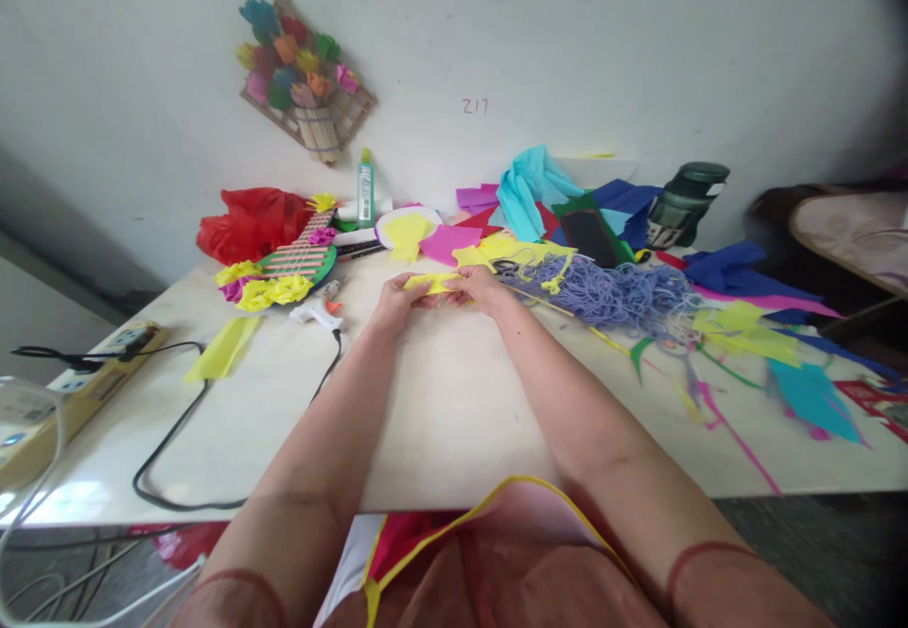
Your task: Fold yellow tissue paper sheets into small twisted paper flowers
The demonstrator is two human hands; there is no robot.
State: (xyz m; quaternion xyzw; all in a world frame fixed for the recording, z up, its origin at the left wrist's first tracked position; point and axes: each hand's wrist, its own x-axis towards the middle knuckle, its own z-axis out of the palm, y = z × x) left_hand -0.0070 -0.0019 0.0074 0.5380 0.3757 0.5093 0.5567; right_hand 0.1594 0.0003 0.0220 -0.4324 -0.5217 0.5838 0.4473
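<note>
Both my hands meet over the middle of the table, holding a small folded piece of yellow crepe paper (434,284) between them. My left hand (401,301) pinches its left end, and my right hand (477,289) grips the right end. A white glue gun (318,315) lies to the left of my left hand. Beyond it is a round green craft piece (324,269) with wooden sticks and yellow and pink paper flowers. Close to my right hand, a tangle of blue-purple yarn (602,295) spreads across the table, with a thin stick beside it.
A power strip (106,382) with cords sits at the left edge. A yellow paper strip (223,348) lies near it. Along the wall stand red crepe paper (248,223), a glue bottle (365,193) and a dark green jar (685,204). Coloured scraps cover the right side.
</note>
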